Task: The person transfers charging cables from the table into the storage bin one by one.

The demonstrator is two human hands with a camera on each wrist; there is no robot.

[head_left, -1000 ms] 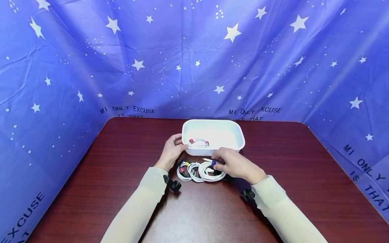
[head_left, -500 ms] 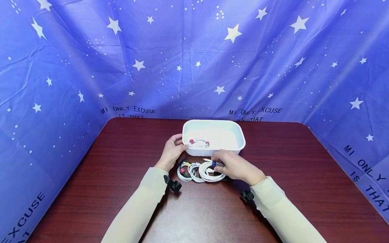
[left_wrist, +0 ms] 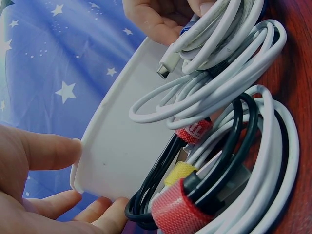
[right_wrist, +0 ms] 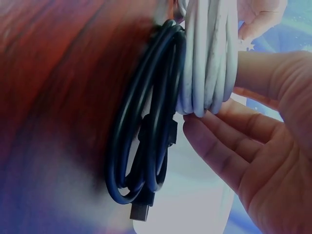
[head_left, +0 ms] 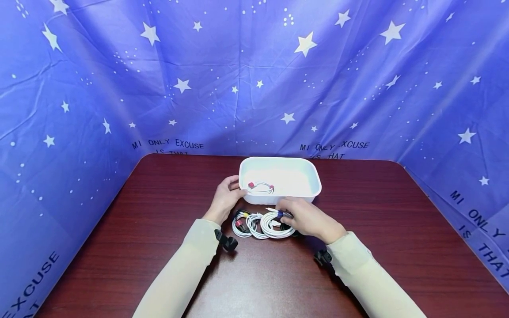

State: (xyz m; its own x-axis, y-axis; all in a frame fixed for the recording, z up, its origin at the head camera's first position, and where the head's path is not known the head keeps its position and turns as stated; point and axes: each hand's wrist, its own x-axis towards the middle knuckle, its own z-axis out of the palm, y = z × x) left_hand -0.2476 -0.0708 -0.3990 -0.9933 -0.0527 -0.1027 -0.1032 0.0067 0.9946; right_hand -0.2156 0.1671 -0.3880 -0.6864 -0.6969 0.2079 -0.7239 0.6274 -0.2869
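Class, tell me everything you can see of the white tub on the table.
The white tub is a rounded rectangle, wider than front to back, with a lipped rim and smooth walls that look plastic. It stands upright and open-topped near the back of the table. Inside, at the near left, lies a looped pale cable with red bands. The left hand touches the tub's left end; whether the right hand touches its front is unclear.
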